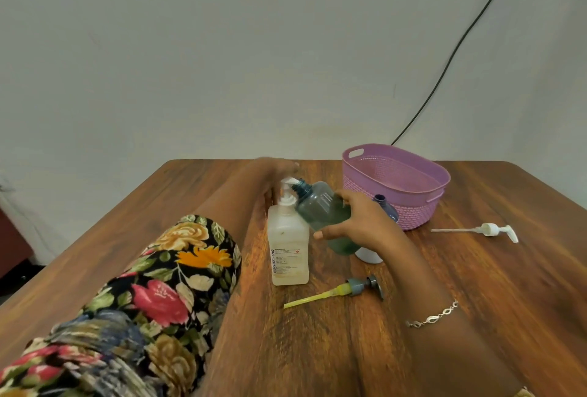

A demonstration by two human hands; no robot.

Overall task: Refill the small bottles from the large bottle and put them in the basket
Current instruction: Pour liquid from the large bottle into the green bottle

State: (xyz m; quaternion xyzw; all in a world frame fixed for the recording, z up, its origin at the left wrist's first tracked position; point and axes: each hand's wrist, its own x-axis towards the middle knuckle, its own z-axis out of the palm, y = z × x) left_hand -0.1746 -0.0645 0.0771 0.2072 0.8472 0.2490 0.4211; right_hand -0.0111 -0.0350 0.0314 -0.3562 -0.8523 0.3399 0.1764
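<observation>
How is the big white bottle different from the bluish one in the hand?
The large whitish square bottle stands upright on the wooden table with its pump on. The blue-green see-through bottle is tilted in the right hand, open-necked. Both look plastic.

A reddish bench [476,285] of wood grain with a low sheen carries a lilac plastic basket [413,214], its lower wall moulded in a rough woven pattern. The large bottle [287,247] is cloudy, frosted plastic with a printed label; the small bottle [320,206] is smooth, blue-green tinted see-through plastic. A white pump [490,230] and a grey pump [359,285] with a yellow tube look like smooth plastic. The sleeve [165,269] is floral printed cloth; the bracelet [432,317], silvery metal links. The wall [222,47] is matt.
</observation>
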